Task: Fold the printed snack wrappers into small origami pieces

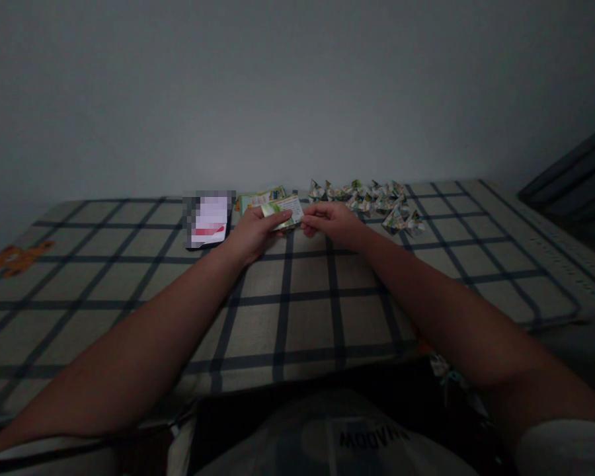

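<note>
Between my hands is a printed green and white sheet of paper [290, 208], raised just above the checked cloth. My left hand [256, 228] grips its left side, thumb on top. At the right edge of the paper, the fingers of my right hand [330, 220] pinch its corner. Behind my left hand lie flat green printed sheets [260, 197], partly covered by the hand. To the right stands a group of several small folded paper pieces [371, 195] with pointed tips, in the same green and white print.
A phone [211, 218] with a lit, partly blurred screen lies left of my hands. The checked cloth [307, 317] covers the table, which meets a plain wall [297, 92] at the back. A dark striped object [575, 172] stands at the far right.
</note>
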Tool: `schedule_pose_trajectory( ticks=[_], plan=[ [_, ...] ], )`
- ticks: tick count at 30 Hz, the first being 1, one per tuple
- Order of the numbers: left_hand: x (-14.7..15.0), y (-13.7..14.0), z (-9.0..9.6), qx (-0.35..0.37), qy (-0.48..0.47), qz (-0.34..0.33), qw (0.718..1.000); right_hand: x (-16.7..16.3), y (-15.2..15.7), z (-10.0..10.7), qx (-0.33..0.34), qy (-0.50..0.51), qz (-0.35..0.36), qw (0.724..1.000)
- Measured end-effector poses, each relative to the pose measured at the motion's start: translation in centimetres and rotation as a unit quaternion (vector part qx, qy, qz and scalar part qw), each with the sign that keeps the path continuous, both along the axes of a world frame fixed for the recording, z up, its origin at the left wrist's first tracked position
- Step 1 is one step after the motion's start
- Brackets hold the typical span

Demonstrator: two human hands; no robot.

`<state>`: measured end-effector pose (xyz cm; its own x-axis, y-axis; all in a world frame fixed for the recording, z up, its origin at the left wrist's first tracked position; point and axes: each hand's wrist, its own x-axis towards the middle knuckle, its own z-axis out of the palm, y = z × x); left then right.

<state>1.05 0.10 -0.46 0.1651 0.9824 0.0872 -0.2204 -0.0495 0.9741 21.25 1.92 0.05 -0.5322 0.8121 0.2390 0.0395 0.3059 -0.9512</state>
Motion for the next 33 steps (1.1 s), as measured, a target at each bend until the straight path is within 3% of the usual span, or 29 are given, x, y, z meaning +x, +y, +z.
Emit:
schedule_pose_trajectory(
  ticks=[6, 17, 22, 33],
  plan=[
    [0.2, -0.1, 0.5, -0.037, -0.05, -0.034, 0.997, 0.0, -0.3, 0.3, -0.004, 0.026, 0.03, 0.999],
    [-0.1, -0.1, -0.3, 0.018, 0.018, -0.002, 1.0, 0.2, 0.1, -0.2, 0.003, 0.012, 0.023, 1.0],
    [0.1, -0.1, -0.1, -0.023, -0.024, -0.015, 0.999, 0.2, -0.1, 0.1, 0.033, 0.009, 0.041, 0.999],
    [0.3, 0.6, 0.0, -0.002, -0.083, 0.043, 0.996, -0.3, 0.5, -0.9, 0.002, 0.048, -0.013, 0.999]
  ],
)
